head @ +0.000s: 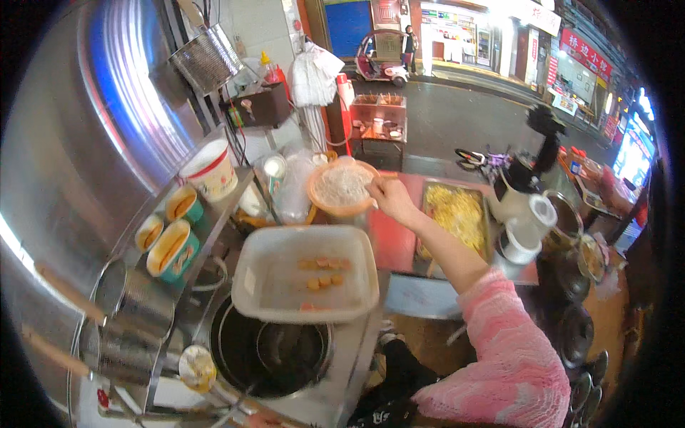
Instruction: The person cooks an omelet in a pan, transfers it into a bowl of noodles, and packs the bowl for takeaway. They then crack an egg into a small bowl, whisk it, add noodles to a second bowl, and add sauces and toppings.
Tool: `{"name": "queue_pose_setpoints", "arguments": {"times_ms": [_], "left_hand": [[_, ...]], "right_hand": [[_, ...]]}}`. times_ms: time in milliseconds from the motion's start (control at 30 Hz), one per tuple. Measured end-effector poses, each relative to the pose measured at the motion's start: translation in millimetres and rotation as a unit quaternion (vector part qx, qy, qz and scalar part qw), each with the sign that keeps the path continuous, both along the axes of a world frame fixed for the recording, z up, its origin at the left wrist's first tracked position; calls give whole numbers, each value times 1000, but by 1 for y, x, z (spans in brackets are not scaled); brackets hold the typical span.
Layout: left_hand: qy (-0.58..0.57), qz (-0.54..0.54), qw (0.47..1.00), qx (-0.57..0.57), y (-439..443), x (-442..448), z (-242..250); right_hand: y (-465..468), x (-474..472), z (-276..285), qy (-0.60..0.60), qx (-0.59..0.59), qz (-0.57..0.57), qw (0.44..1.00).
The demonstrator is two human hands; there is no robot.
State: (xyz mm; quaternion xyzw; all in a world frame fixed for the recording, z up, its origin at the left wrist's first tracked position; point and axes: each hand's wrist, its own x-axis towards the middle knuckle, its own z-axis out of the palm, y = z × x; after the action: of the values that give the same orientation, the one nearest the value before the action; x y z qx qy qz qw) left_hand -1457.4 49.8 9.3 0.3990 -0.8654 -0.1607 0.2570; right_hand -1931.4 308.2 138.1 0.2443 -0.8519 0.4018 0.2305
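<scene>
My right hand (386, 195) reaches forward, its fingers curled over the right rim of an orange plastic basin (340, 209) that holds white powder. Nearer to me, a translucent white plastic tub (251, 278) contains several skewers of food pieces (324, 282). Right of my hand, a metal tray (486, 224) is filled with yellow shredded food (455, 214). At the bottom edge, a blurred bit of what looks like my left hand (263, 419) shows beside long handles; its grip is hidden. A dark round pot (289, 353) is set in the counter below the tub.
Green-and-white containers (174, 251) and a white bucket (214, 174) stand on the left shelf. Metal strainers (134, 299) with wooden handles are below them. White containers (522, 241) and a lidded pot (562, 214) stand at right. A person (409, 48) is beside a three-wheeled vehicle (381, 61) across the street.
</scene>
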Motion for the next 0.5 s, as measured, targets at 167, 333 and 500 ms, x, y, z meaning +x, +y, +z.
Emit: {"name": "queue_pose_setpoints", "arguments": {"times_ms": [167, 333, 500], "left_hand": [[295, 34, 945, 137, 9, -108, 25], [427, 163, 852, 255, 19, -208, 65], [379, 154, 894, 183, 28, -275, 92]], "right_hand": [[-65, -268, 16, 29, -42, -67, 996], [-114, -468, 32, 47, -85, -162, 982], [-146, -544, 43, 20, -80, -178, 981]]}}
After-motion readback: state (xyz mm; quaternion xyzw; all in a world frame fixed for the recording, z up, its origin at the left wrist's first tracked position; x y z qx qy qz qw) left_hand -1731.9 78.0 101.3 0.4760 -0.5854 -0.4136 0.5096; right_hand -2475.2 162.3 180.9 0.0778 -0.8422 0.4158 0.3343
